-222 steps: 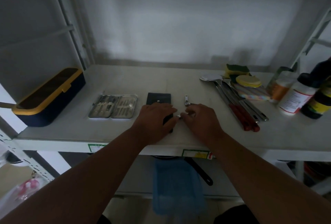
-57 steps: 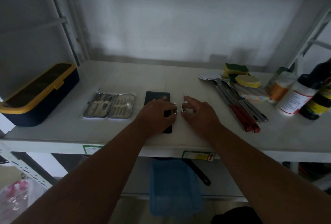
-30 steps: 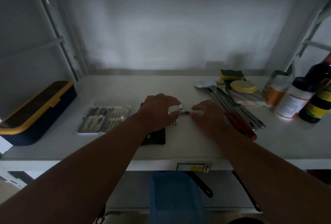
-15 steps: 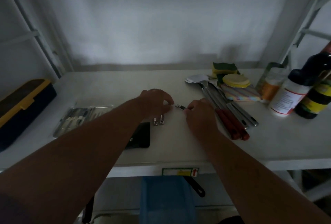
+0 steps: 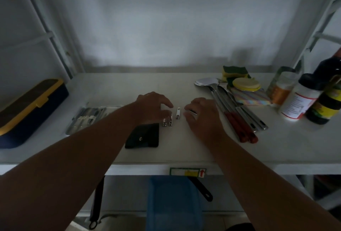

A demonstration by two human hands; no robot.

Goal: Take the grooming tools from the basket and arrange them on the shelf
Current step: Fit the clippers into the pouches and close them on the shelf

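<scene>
On the white shelf (image 5: 184, 153) two small metal nail clippers (image 5: 167, 122) lie side by side, and a third clipper (image 5: 178, 113) lies just to their right. My left hand (image 5: 153, 108) hovers over the pair with its fingers loosely bent and its fingertips at their far ends, holding nothing. My right hand (image 5: 201, 118) pinches a small silver tool (image 5: 192, 111) to the right of the third clipper. A black pouch (image 5: 143, 135) lies in front of the clippers. An open metal manicure case (image 5: 88, 118) sits further left. The blue basket (image 5: 173, 203) stands below the shelf.
A navy and yellow box (image 5: 29, 109) takes the left end. Spoons and red-handled utensils (image 5: 238, 116), sponges (image 5: 238, 77), a striped cloth, jars and dark bottles (image 5: 326, 101) crowd the right side. Black pan handles hang under the shelf edge.
A third clipper now lies on the shelf beside the pair, and my hands have drawn slightly apart. The pouch sits closer to the front edge than several seconds ago.
</scene>
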